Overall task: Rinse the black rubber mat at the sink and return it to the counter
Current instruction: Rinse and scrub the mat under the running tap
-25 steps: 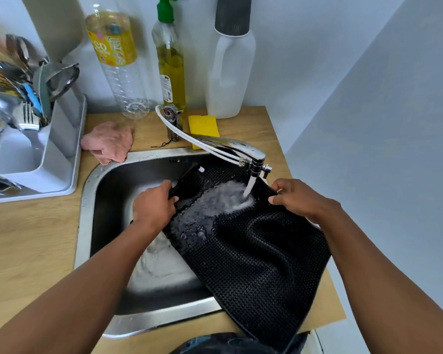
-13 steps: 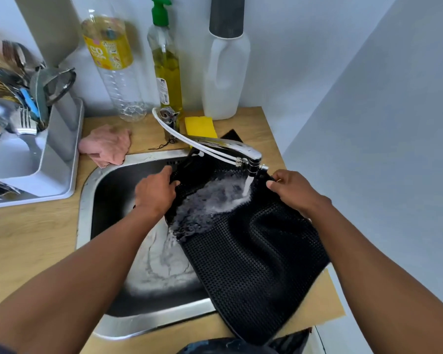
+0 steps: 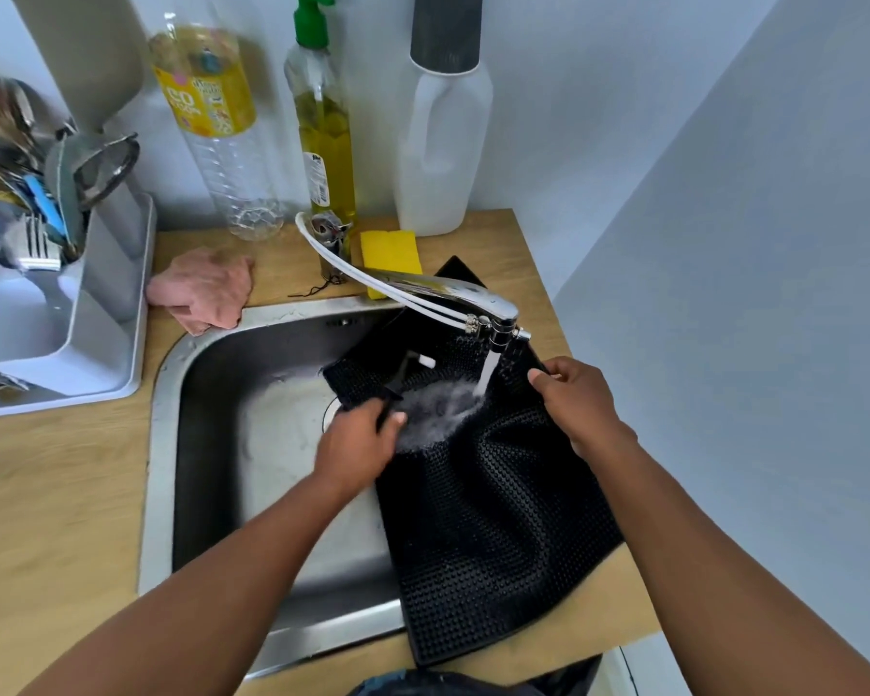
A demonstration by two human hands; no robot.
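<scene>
Black mat (image 3: pixel 493 535) draped over right side of sink (image 3: pixel 167 444), under running tap (image 3: pixel 493 324). Left hand (image 3: pixel 355 452) gripping its left edge, fingers curled. Right hand (image 3: pixel 581 401) pinching upper right edge.

Both hands (image 3: pixel 357 444) (image 3: pixel 581 401) grip black mat (image 3: pixel 493 535) under running faucet (image 3: pixel 453 293).

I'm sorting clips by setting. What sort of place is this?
Most likely a small home kitchen: a steel sink with its tap running, a cutlery drainer and a dish soap bottle on a wooden counter.
</scene>
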